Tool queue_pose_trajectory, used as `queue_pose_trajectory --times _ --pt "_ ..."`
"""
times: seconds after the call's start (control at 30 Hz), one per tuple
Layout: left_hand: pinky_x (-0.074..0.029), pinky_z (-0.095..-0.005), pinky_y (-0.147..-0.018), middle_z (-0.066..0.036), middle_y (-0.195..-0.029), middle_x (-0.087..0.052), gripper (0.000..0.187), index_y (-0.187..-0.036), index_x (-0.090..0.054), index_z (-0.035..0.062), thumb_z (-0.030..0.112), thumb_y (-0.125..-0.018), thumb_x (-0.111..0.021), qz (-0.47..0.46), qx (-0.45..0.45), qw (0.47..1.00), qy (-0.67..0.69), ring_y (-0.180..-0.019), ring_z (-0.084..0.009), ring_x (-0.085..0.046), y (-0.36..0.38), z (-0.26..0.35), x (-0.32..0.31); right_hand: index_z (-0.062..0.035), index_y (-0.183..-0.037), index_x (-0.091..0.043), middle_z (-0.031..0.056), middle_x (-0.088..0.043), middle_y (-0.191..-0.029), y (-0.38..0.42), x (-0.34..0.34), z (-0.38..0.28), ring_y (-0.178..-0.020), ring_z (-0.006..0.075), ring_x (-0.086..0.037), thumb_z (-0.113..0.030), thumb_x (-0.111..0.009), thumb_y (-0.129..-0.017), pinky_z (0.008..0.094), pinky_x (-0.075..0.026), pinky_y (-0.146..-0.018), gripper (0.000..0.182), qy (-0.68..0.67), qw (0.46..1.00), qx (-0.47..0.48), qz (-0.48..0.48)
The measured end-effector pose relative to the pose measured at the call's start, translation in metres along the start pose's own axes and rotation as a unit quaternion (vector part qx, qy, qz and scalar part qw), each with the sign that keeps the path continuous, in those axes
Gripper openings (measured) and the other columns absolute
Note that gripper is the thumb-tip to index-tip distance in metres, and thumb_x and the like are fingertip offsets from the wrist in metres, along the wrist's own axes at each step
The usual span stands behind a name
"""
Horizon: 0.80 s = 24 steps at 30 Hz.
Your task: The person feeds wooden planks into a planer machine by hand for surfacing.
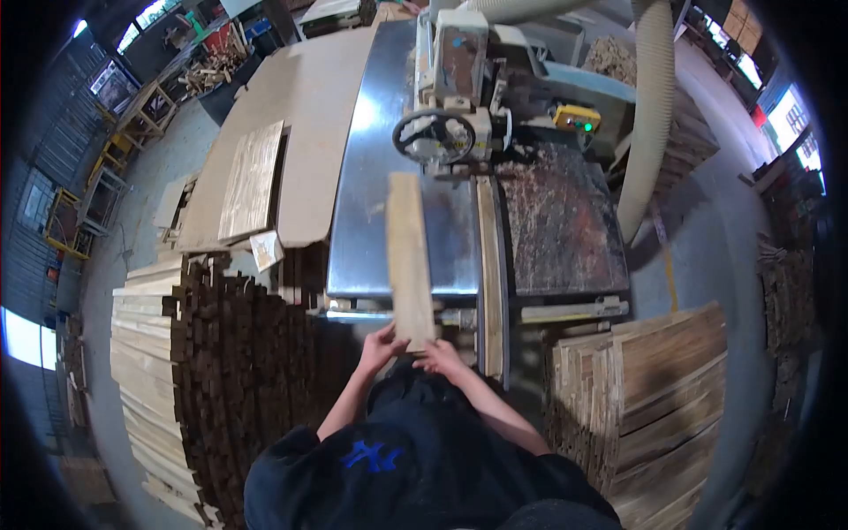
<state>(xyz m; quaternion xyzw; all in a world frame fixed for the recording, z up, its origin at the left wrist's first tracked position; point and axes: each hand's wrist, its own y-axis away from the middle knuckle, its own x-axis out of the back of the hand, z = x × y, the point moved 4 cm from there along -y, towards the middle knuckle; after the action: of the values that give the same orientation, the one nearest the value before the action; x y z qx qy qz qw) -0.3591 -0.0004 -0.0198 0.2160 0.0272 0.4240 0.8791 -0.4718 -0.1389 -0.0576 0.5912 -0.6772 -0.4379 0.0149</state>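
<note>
A pale wooden board (409, 256) points away from me, its far part over the shiny metal machine table (362, 221). My left hand (380, 346) is closed on the near left corner of the board. At the near right corner, my right hand (437, 356) grips the same board, fingers partly hidden at its edge. To the right of the board, a long narrow wood strip (489, 274) lies in the machine's feed track, its far end near the machine head (450, 132). A black handwheel (434, 137) sits on the front of that head.
Stacked boards (146, 371) stand at my left, and another stack (662, 380) stands at my right. A wide panel (309, 132) adjoins the metal table, with boards (252, 181) lying on it. A ribbed hose (649, 124) hangs beside a yellow control box (576, 117).
</note>
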Motion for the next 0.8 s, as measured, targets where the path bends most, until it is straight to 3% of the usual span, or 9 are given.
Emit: queue_pose_trajectory --times 0.07,0.13,0.23,0.37,0.43,0.47,0.5,0.7,0.8 --pt "-0.045 -0.0258 -0.06 -0.003 -0.063 -0.049 0.079 -0.143 -0.035 0.0103 0.02 -0.076 -0.075 -0.025 -0.115 0.987 -0.113 -0.061 -0.0052 -0.045 -0.017 -0.005 -0.014 -0.0034 -0.111 -0.05 0.0098 -0.064 -0.095 0.004 0.019 0.02 -0.068 0.016 -0.066 -0.027 -0.055 -0.095 0.0214 -0.046 -0.049 0.029 -0.097 0.994 0.034 0.048" --pt "-0.045 -0.0277 -0.057 -0.005 -0.064 -0.053 0.09 -0.149 -0.02 0.0202 0.018 -0.076 -0.074 -0.136 -0.072 0.969 -0.192 -0.059 -0.009 -0.047 -0.029 0.022 -0.033 -0.0061 -0.107 -0.052 0.0068 -0.064 -0.092 0.022 0.021 0.015 -0.072 0.0154 -0.064 -0.028 -0.056 -0.094 0.0213 -0.046 -0.053 0.026 -0.2 0.975 0.059 0.074" --pt "-0.046 -0.0276 -0.054 -0.004 -0.063 -0.057 0.087 -0.149 -0.02 0.0202 0.015 -0.079 -0.072 -0.243 -0.119 0.933 -0.235 -0.056 -0.0082 -0.049 -0.056 0.042 -0.066 -0.0085 -0.105 -0.052 0.0031 -0.061 -0.085 0.027 0.027 0.014 -0.07 0.0131 -0.061 -0.031 -0.057 -0.094 0.0209 -0.042 -0.052 0.025 -0.256 0.954 0.065 0.143" --pt "-0.048 -0.0291 -0.063 -0.006 -0.067 -0.059 0.084 -0.147 -0.026 0.0157 0.024 -0.078 -0.074 -0.257 -0.086 0.923 -0.274 -0.065 -0.0067 -0.052 -0.094 0.065 -0.079 -0.0114 -0.099 -0.055 -0.0007 -0.055 -0.077 0.02 0.03 0.001 -0.063 0.0103 -0.054 -0.038 -0.057 -0.093 0.0205 -0.037 -0.049 0.027 -0.33 0.921 0.095 0.184" --pt "-0.05 -0.0325 -0.063 -0.012 -0.067 -0.065 0.048 -0.114 -0.061 0.0026 0.028 -0.076 -0.075 -0.229 -0.101 0.908 -0.335 -0.064 -0.019 -0.064 -0.112 0.076 -0.08 -0.0102 -0.09 -0.056 0.0005 -0.055 -0.072 0.017 0.029 -0.004 -0.057 0.0104 -0.052 -0.044 -0.054 -0.093 0.0209 -0.036 -0.045 0.034 -0.294 0.934 0.069 0.193" --pt "-0.051 -0.0444 -0.063 -0.021 -0.076 -0.065 0.042 -0.109 -0.064 0.0081 0.028 -0.073 -0.074 -0.223 -0.148 0.91 -0.316 -0.071 -0.0384 -0.064 -0.124 0.077 -0.08 -0.0091 -0.086 -0.056 0.0008 -0.053 -0.067 0.016 0.032 -0.008 -0.053 0.0106 -0.05 -0.046 -0.051 -0.094 0.0213 -0.034 -0.042 0.038 -0.233 0.946 0.062 0.215" --pt "-0.049 -0.0474 -0.069 -0.022 -0.078 -0.062 0.043 -0.103 -0.065 0.0071 0.031 -0.069 -0.074 -0.201 -0.161 0.903 -0.345 -0.077 -0.0441 -0.059 -0.132 0.086 -0.08 -0.0079 -0.082 -0.056 0.0012 -0.051 -0.063 0.011 0.034 -0.015 -0.049 0.0108 -0.048 -0.048 -0.049 -0.094 0.0217 -0.033 -0.039 0.042 -0.168 0.956 0.055 0.233" --pt "-0.049 -0.041 -0.062 -0.022 -0.071 -0.06 0.028 -0.083 -0.067 0.0038 0.027 -0.07 -0.075 -0.131 -0.196 0.913 -0.334 -0.072 -0.0391 -0.061 -0.188 0.096 -0.07 -0.0073 -0.078 -0.055 -0.0004 -0.049 -0.058 -0.031 0.044 -0.048 -0.04 0.0091 -0.042 -0.048 -0.045 -0.096 0.0204 -0.027 -0.033 0.046 -0.172 0.94 0.093 0.279" --pt "-0.051 -0.0343 -0.057 -0.015 -0.063 -0.062 0.021 -0.071 -0.062 0.0003 0.018 -0.073 -0.074 -0.186 -0.142 0.935 -0.268 -0.06 -0.0253 -0.065 -0.208 0.123 -0.071 -0.0079 -0.078 -0.055 0.0 -0.05 -0.057 -0.046 0.045 -0.068 -0.041 0.0087 -0.044 -0.05 -0.049 -0.093 0.0203 -0.027 -0.033 0.045 -0.206 0.928 0.073 0.301"
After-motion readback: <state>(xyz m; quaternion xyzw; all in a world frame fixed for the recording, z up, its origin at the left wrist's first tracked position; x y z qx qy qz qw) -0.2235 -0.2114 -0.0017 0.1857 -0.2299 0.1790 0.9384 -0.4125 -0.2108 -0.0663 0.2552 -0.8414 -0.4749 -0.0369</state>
